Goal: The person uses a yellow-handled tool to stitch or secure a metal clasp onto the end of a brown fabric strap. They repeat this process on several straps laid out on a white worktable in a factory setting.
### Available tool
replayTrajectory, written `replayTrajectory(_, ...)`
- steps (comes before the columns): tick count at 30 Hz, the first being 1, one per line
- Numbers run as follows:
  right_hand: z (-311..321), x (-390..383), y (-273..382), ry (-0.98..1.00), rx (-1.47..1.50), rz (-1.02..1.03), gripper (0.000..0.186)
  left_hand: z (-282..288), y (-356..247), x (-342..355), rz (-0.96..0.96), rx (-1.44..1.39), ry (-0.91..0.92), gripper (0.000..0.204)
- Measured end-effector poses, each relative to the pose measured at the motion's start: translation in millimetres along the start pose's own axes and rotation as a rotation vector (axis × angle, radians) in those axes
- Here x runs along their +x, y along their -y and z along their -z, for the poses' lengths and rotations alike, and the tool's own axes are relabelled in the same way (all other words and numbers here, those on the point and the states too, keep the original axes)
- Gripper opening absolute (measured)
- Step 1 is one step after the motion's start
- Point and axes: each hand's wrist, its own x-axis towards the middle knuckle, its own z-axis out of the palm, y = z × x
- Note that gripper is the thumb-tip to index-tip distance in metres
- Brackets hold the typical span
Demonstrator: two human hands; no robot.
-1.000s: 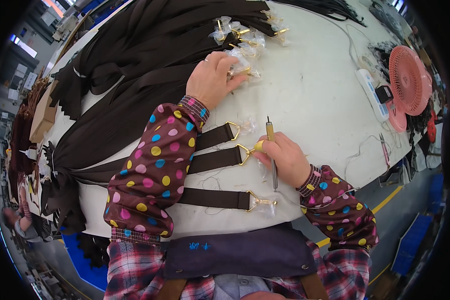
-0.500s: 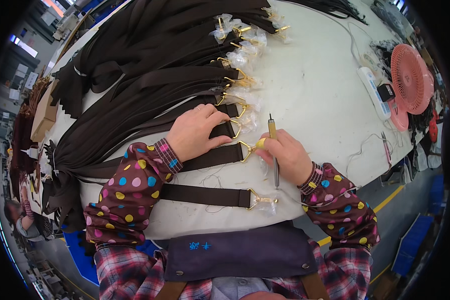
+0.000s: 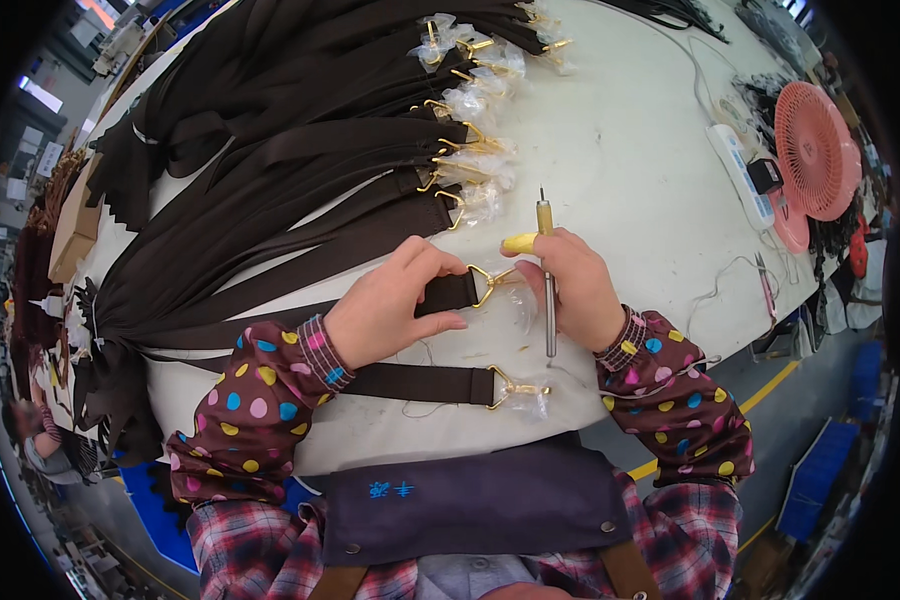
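My left hand [image 3: 388, 300] grips a dark brown strap [image 3: 444, 293] just left of its gold D-ring and hook [image 3: 486, 289]. My right hand [image 3: 577, 290] holds a slim metal pen-like tool [image 3: 544, 220] with a gold barrel, tip upward; a yellow cover is on one finger, and the fingertips are beside that hook, which has clear plastic round it. Nearer me lies another strap [image 3: 415, 382] with a wrapped gold hook [image 3: 512, 393]. Beyond my hands a large bundle of straps [image 3: 229, 181] ends in several plastic-wrapped gold hooks [image 3: 470, 170].
On the table [image 3: 633, 191] at right are a pink fan [image 3: 811, 151], a white power strip [image 3: 740, 176], cords and small scissors [image 3: 768, 296]. A cardboard box [image 3: 72, 230] sits at left. Another person [image 3: 47, 449] is at far left. Blue bins [image 3: 818, 480] are on the floor.
My left hand has come down from the upper hooks onto the middle strap. That strap's hook has shifted slightly up and left. My right hand's yellow-covered finger is now raised higher.
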Motion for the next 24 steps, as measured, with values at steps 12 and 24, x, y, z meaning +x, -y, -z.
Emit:
replayTrajectory(12, -11.6, 9.9, 21.3, 0.062, 0.633, -0.474, 0.019, -2.1, 8.3, 3.6, 0.071, -0.144, 0.070, 0.012)
replayTrajectory(24, -22.4, 8.6, 22.4, 0.097, 0.482, -0.438, 0.020, -2.4, 10.1, 3.0, 0.102, -0.199, 0.053, 0.013)
